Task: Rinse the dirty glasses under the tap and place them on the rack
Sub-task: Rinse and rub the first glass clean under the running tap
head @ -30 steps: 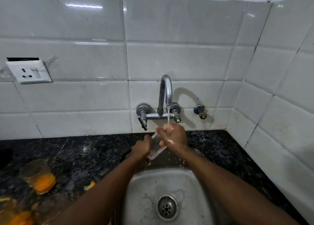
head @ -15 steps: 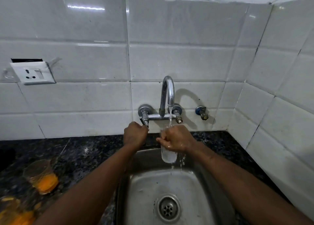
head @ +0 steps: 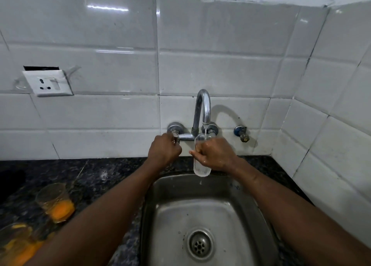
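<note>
Fingers [head: 198, 152] of my right hand [head: 217, 155] are wrapped tight round the glass [head: 201, 168]. They hold it upright at the centre of the frame, with its mouth just under the spout of the tap [head: 203, 107] and above the back edge of the sink [head: 251, 215]. Water falls straight into it. My left hand [head: 163, 151] is closed round the tap handle [head: 176, 137], just left of the glass.

A second ago both hands were on the glass, which lay tilted in the stream. Since then the left has let go and gone to the handle, and the right has brought the glass upright to the spout. I read that as the rubbing done and a last fill under way.

From this angle I cannot tell which way the handle is being turned, if at all, though shutting off seems likely. After that I'd tip the water out and carry the glass to the rack, which is nowhere in the frame.

An orange-stained glass [head: 55, 202] stands on the bench [head: 100, 171] at lower left. A second stained glass [head: 14, 237] sits in the bottom-left corner. Both are yet to be rinsed.
</note>
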A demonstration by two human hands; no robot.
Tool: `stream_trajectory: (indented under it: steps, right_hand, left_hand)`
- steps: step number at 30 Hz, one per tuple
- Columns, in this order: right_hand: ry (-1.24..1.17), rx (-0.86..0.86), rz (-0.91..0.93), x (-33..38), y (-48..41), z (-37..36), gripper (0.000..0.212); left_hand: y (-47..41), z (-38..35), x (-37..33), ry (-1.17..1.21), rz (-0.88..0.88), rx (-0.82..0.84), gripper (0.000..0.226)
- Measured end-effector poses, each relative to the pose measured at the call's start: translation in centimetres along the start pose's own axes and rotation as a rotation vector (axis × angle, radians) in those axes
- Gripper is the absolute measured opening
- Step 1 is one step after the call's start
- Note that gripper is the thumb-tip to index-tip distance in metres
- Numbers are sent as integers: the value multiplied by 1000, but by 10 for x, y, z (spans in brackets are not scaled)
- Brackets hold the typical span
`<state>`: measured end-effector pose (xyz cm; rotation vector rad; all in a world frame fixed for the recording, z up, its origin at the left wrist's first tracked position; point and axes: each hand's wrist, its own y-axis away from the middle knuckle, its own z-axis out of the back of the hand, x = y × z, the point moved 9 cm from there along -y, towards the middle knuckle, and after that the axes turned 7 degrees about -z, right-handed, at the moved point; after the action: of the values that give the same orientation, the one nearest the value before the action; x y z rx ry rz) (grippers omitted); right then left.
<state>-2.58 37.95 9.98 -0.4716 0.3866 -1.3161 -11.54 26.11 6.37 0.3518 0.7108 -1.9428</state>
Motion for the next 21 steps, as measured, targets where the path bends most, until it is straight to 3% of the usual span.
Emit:
stream_trajectory:
  steps: [3,6,8,10,12,14,18,21]
  right_hand:
    - [-40,-136,-43,1,2,18,35]
    - [-166,-275,-167,-3,13,27,37]
    - [-319,-331,-296,-11,27,26,38]
    - [-625,-302,-505,-24,46,13,36]
    - [-958,-219,-731,-33,68,-10,30]
    - [-1189,-78,-900,-35,89,-35,29]
    - [-1160,359,-1052,-26,119,-79,38]
    - [-1126,517,-1063,-18,129,-91,34]
  left_hand:
    - [40,-35,33,524,383,14,29]
    - [94,-105,14,1103,770,374,52]
    - [101,-116,-6,1357,815,391,56]
    - [92,-107,-15,1465,770,260,49]
    - [86,-91,-13,1315,716,144,34]
    - [79,-74,-3,978,660,84,30]
    - [58,-29,-3,279,412,17,50]
    - [50,-13,-24,18,170,16,43]
